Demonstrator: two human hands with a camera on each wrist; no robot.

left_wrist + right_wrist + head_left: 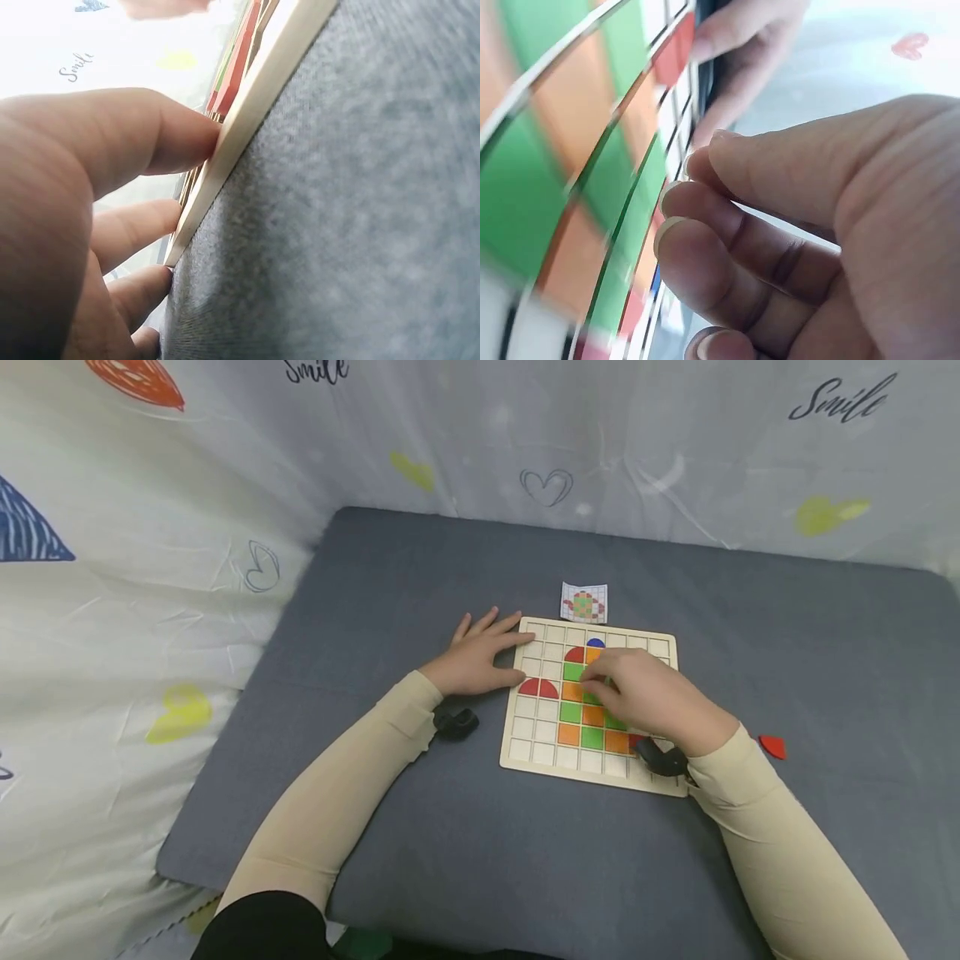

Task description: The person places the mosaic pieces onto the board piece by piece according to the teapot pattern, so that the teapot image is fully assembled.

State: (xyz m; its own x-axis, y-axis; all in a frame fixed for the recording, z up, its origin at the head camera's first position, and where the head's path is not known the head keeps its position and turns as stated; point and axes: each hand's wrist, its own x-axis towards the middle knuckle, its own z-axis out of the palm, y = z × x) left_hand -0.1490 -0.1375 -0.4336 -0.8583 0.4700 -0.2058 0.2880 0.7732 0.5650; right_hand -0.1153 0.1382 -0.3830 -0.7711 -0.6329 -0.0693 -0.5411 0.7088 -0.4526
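A wooden grid board [522, 750] lies on the grey table, with green, orange, red and blue tiles in its squares. My left hand [476, 658] rests at the board's left edge, fingers spread and thumb touching the rim near two red quarter-round tiles [529, 687]. Over the middle of the board is my right hand [648, 693], its fingers loosely bent and the thumb close to the index fingertip. No tile shows between those fingertips in the right wrist view. The right hand hides part of the pattern. A blue rounded tile [596, 642] sits near the top.
A small printed pattern card [584, 603] lies just behind the board. To the right, a loose red tile [772, 747] is on the grey cloth [825, 660]. White printed sheeting [480, 435] hangs along the back and left side.
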